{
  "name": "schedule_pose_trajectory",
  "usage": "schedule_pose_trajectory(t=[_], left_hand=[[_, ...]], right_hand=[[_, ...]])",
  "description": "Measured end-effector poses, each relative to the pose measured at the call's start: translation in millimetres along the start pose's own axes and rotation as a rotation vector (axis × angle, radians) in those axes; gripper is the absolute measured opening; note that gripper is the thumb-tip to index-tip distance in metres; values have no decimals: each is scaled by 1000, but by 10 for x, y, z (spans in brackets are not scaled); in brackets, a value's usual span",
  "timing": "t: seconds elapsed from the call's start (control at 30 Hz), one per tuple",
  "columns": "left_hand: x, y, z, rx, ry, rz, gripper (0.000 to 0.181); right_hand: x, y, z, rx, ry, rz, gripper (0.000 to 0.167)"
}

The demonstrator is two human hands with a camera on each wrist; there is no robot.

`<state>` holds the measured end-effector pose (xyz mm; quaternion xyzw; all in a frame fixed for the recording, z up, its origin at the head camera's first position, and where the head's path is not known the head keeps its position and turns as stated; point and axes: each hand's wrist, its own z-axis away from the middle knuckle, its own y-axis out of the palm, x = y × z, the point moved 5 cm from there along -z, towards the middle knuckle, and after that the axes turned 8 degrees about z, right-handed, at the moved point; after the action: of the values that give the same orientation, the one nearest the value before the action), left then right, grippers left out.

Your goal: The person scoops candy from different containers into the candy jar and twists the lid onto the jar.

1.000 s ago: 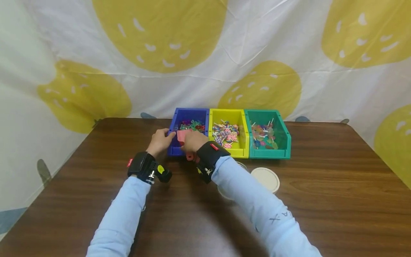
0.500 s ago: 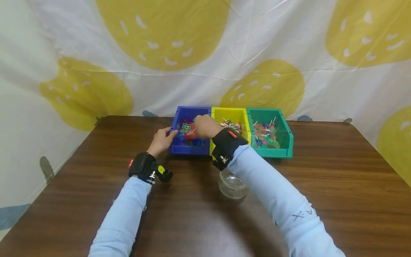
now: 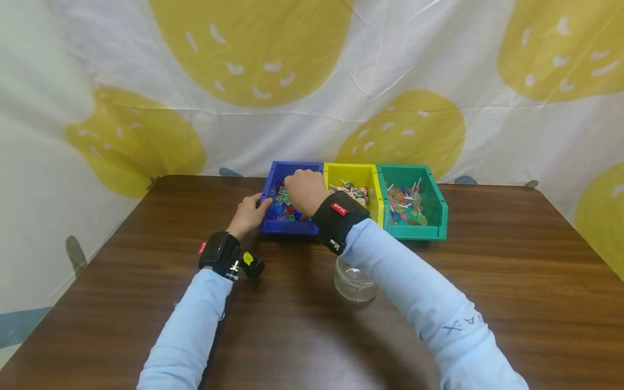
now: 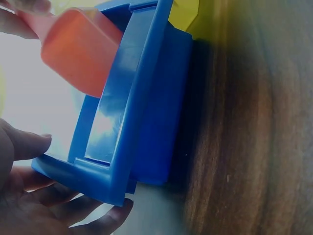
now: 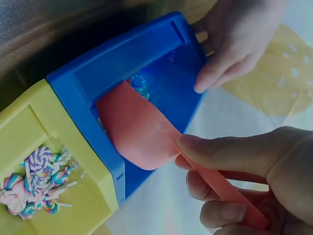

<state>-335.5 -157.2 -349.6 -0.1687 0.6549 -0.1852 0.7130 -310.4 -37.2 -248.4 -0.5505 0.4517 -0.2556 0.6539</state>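
Note:
A blue bin (image 3: 288,227) holds small shiny colourful pieces (image 3: 280,208). At its left side my left hand (image 3: 247,215) grips the wall, thumb over the rim and fingers outside. My right hand (image 3: 306,192) is above the bin's right part. In the right wrist view it pinches the handle of a coral-pink scoop (image 5: 142,129) between thumb and curled fingers. The scoop's head dips into the bin by the front wall, as the left wrist view also has it (image 4: 80,51). From the head view, the hand hides most of the scoop.
Joined to the blue bin's right are a yellow bin (image 3: 348,171) with swirl lollipop charms (image 5: 36,181) and a green bin (image 3: 414,233) with clear lollipop-like pieces (image 3: 407,203). A glass jar (image 3: 355,284) stands in front, partly behind the right forearm. A patterned cloth hangs behind the table.
My right hand has moved right and back with the scoop, from the blue bin's front left to its right part. The white lid is now hidden by the right arm. The left hand keeps its hold.

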Motion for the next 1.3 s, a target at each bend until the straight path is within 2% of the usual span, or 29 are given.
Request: schedule_pose_trajectory(t=[0.17,0.33,0.37,0.43,0.5,0.53,0.57,0.6,0.67,0.7,0.77,0.8,0.87,1.0,1.07,1.2,1.27,1.3], left_hand=[[3,33,19,17,5,14,47],[-19,33,30,5,23,6,47],[-21,25,31,0,29,-3,46],[-22,9,34,-11,36,-14,46],[-23,-2,38,-19,44,-26,45],[-23,-4,39,-22,48,-32,44],[-22,-3,39,-21,51,-37,44],[-21,1,38,-20,51,-34,44],[-25,14,33,-15,63,-44,43],[-27,24,34,-8,63,-43,43],[-30,43,37,3,61,-32,44],[-31,51,41,7,57,-24,44],[-34,66,55,14,49,-21,44],[-27,73,74,18,37,-6,46],[-31,68,78,21,41,2,46],[-41,55,83,29,50,9,47],[-44,55,83,33,49,12,47],[-46,55,84,34,49,10,47]], right_hand=[[11,108,-58,37,17,-23,25],[-149,256,-175,130,78,-204,22],[-195,406,-299,110,76,-233,19],[-282,787,-614,145,84,-289,22],[-309,1211,-965,87,76,-296,23],[-309,1387,-1098,64,68,-304,30],[-293,1555,-1230,94,90,-313,32],[-268,1679,-1319,131,112,-328,37],[-199,1874,-1446,112,130,-331,36],[-172,1954,-1485,152,148,-337,40],[-129,2153,-1604,198,171,-333,32],[-130,2283,-1683,180,159,-333,32],[-104,2396,-1725,169,151,-308,27],[-74,2492,-1749,126,129,-267,21],[-62,2444,-1700,123,100,-246,20],[-35,2221,-1524,174,64,-231,25],[-22,2142,-1469,121,36,-199,24],[-22,2101,-1424,155,45,-205,29]])
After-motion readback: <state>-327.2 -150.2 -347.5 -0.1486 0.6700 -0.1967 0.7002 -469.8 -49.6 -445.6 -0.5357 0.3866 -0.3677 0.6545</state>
